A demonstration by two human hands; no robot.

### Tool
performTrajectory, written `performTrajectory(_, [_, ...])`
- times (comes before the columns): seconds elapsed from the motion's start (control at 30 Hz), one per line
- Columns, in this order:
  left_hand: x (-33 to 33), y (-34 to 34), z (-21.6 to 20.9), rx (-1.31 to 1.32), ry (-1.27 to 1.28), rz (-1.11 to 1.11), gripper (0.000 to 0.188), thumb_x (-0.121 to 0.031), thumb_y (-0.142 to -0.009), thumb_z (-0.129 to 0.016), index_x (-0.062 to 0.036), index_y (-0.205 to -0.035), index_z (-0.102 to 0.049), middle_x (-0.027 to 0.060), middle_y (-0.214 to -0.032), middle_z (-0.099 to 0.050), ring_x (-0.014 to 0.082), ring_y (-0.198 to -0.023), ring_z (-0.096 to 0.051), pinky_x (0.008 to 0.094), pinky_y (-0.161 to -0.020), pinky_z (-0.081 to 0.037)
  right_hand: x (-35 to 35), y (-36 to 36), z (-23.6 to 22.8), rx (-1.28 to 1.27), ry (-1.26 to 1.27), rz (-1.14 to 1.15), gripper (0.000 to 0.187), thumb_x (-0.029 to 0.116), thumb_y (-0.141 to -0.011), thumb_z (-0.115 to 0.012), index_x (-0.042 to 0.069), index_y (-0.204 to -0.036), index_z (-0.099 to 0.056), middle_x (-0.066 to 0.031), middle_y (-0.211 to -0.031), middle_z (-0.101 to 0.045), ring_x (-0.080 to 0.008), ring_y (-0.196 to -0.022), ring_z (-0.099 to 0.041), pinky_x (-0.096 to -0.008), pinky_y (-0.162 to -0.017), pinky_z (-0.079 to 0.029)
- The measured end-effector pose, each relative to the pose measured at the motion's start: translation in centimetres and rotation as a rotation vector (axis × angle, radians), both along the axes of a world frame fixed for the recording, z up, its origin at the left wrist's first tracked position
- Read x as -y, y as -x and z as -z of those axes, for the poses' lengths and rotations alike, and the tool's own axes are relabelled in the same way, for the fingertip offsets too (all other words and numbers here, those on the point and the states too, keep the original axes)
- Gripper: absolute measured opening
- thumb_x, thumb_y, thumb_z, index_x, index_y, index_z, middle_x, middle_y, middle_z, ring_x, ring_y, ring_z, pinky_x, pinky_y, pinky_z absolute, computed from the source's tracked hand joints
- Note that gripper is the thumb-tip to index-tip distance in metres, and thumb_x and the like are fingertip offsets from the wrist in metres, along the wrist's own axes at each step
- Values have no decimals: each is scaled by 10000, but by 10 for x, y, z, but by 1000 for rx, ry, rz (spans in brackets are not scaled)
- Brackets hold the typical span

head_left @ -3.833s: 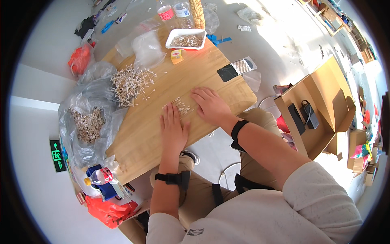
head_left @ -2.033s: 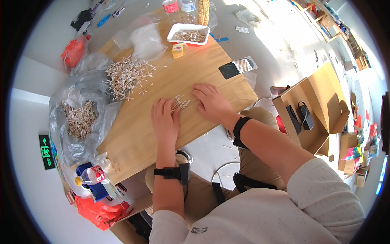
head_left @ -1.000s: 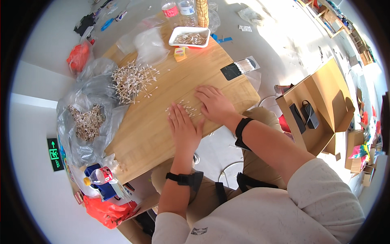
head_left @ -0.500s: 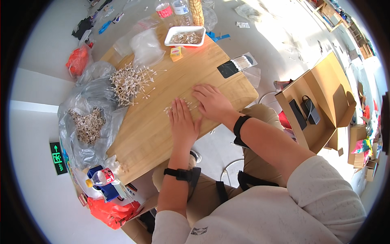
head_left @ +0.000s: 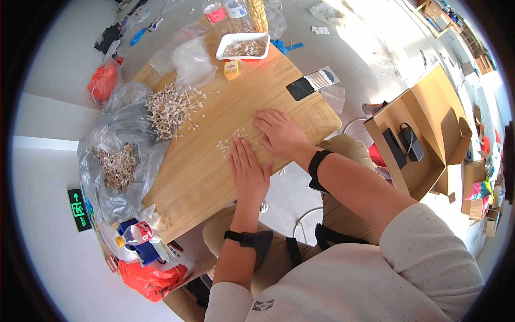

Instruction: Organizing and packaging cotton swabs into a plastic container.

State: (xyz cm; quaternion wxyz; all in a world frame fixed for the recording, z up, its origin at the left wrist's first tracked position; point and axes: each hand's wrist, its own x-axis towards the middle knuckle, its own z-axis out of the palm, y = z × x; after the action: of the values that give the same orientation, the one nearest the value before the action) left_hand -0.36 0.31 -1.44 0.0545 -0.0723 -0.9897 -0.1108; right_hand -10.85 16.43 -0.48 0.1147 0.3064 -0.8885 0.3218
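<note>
My left hand (head_left: 250, 174) lies flat on the wooden table (head_left: 198, 177), palm down. Its fingertips rest at the near edge of a loose row of cotton swabs (head_left: 230, 141), some of them hidden under the fingers. To its right, my right hand (head_left: 280, 134) is also spread palm down, its fingers stretched to the left over the far right end of the row. Neither hand grips anything visible. A larger heap of cotton swabs (head_left: 171, 110) sits to the far left, next to an open clear plastic bag (head_left: 102, 201) with many more swabs inside.
A white tray (head_left: 236, 57) of swabs and a small yellow box (head_left: 232, 70) stand at the far side, by plastic bottles (head_left: 237, 15). A black card with swabs (head_left: 300, 90) lies at the right edge. A cardboard box (head_left: 410, 115) stands at right; a bottle (head_left: 137, 234) lies front left.
My left hand has slid toward me and slightly right, uncovering more of the swab row. My right hand has stayed almost in place.
</note>
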Motion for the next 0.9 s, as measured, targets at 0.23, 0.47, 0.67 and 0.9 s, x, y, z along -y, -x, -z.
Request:
performTrajectory(0.23, [45,37,-10,-147,-199,-51,612,-216,-1029,-593,-7,-1569,-395,229,-1536,-479,427,-1427,-432,529,-1181,-341,-4,2,7,8,-7,3,409,75,-846,-651,50,-1253,-634,-100,-1420,-580,-317,-1390,-495,-460,-1174,-396])
performTrajectory(0.47, [96,74,-5,-16,-511,-37,540,-74,-943,-722,-121,-1459,-575,93,-1096,-731,303,-1041,-667,446,-927,-525,-1,1,2,14,-58,-7,419,116,-853,-656,55,-1266,-622,-106,-1406,-577,-310,-1394,-491,-458,-1180,-392])
performTrajectory(0.67, [93,85,-10,-53,-501,57,602,-36,-875,-767,-132,-1443,-593,81,-1093,-736,292,-1041,-666,423,-924,-525,0,2,-2,33,-62,-3,432,109,-852,-650,59,-1280,-616,-97,-1419,-570,-310,-1395,-486,-458,-1181,-389])
performTrajectory(0.9, [99,84,-18,-31,-518,57,572,-37,-866,-767,-134,-1409,-616,77,-1091,-734,304,-1038,-662,428,-938,-518,0,2,-6,73,-60,-34,441,88,-851,-638,63,-1291,-613,-99,-1442,-559,-315,-1401,-477,-458,-1185,-380])
